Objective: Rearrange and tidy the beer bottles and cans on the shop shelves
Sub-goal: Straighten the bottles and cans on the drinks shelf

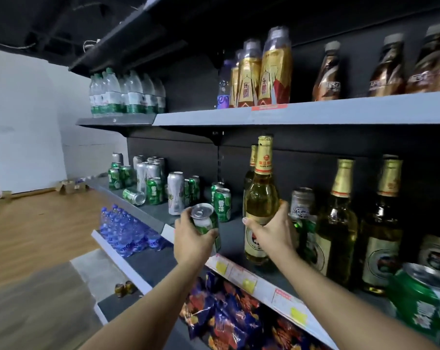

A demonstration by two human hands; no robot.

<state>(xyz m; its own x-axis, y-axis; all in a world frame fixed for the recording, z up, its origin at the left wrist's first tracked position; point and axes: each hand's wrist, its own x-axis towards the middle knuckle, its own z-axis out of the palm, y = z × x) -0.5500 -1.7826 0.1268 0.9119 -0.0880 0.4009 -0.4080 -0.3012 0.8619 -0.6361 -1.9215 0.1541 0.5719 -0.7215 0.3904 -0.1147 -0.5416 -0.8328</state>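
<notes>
Head view, middle shelf [239,238] of a dark shop rack.

Left hand [192,238]: fingers and thumb wrapped round a green beer can [205,223], silver top with pull tab facing the camera, can tilted toward the viewer. It sits at the shelf's front edge; can't tell if its base touches the shelf.

Right hand [273,232]: gripping the body of a clear gold-foil beer bottle [260,205], thumb on the left side, fingers round the right. Bottle upright, red-and-gold neck label, base near the front edge. A second similar bottle [251,162] stands just behind it.

Just beside the held can, further back: an upright green can [222,204], another behind it. Further left: tall silver can [176,193], cluster of green and silver cans [138,175], one green can lying on its side [134,196].

Right of the held bottle: silver-and-green can [302,205], then two green gold-foil bottles [337,218] [382,223], upright. Large green can [422,301] at the near right edge.

Price tags with yellow stickers [248,284] along the shelf lip.

Upper shelf: water bottles [125,93] left, gold-wrapped drink bottles [262,72] centre, brown coffee-type bottles [388,69] right.

Lower shelf: blue water bottles [128,233], blue snack bags [221,309] below the hands. Wood floor [37,236] on the left.
</notes>
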